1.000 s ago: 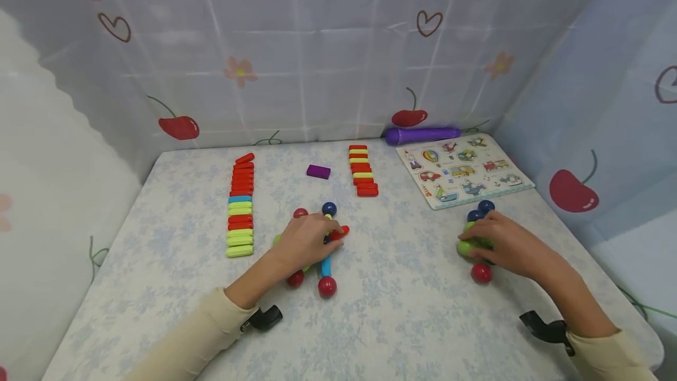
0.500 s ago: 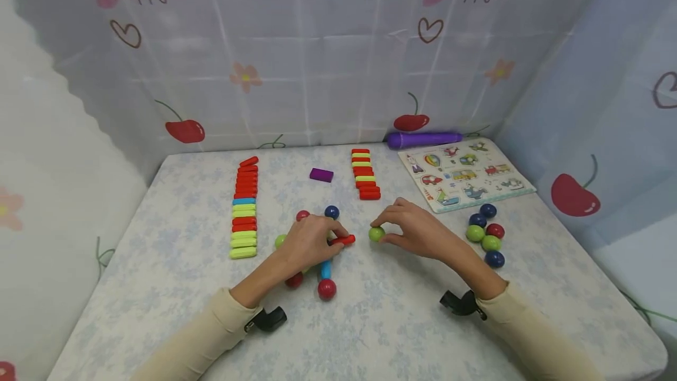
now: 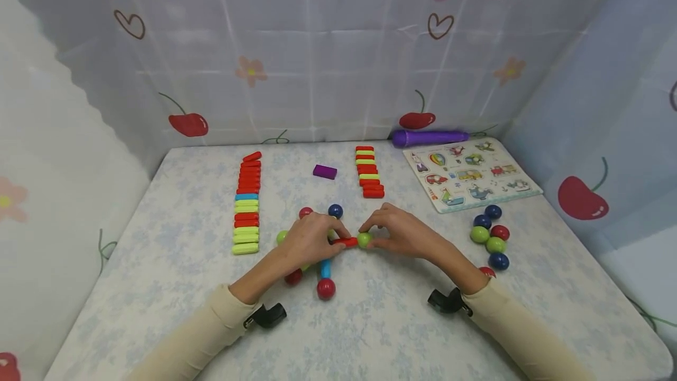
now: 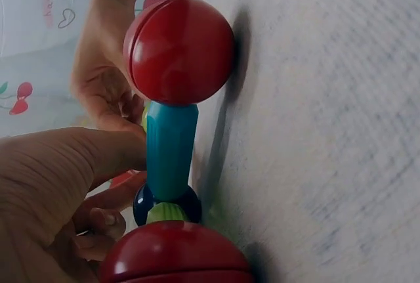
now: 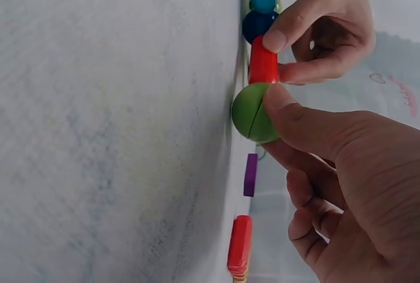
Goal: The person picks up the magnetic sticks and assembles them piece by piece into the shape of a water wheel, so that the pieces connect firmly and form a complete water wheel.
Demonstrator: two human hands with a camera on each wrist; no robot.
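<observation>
My left hand [image 3: 312, 238] pinches a red rod [image 5: 264, 62] between thumb and forefinger. The rod's inner end meets a dark blue ball [image 5: 258, 27] at the middle of a ball-and-rod figure. My right hand [image 3: 399, 233] pinches a green ball [image 5: 254, 112] at the rod's outer end. From the blue ball a blue rod [image 4: 172, 152] runs toward the body to a red ball [image 4: 180, 50]. Other arms of the figure end in a second red ball [image 4: 177, 257], a dark blue ball [image 3: 335, 211] and a green ball, partly hidden by the left hand.
Red, yellow-green and blue rods form a column [image 3: 247, 204] at left. A shorter rod column [image 3: 367, 172] and a purple block [image 3: 325, 171] lie at the back. Loose balls [image 3: 496, 244] cluster at right, near a picture board [image 3: 471, 172] and a purple baton-shaped thing [image 3: 431, 138].
My right hand has brought a green ball from the cluster at right leftward to the red rod's end. My left hand stays at the figure, pinching the rod.
</observation>
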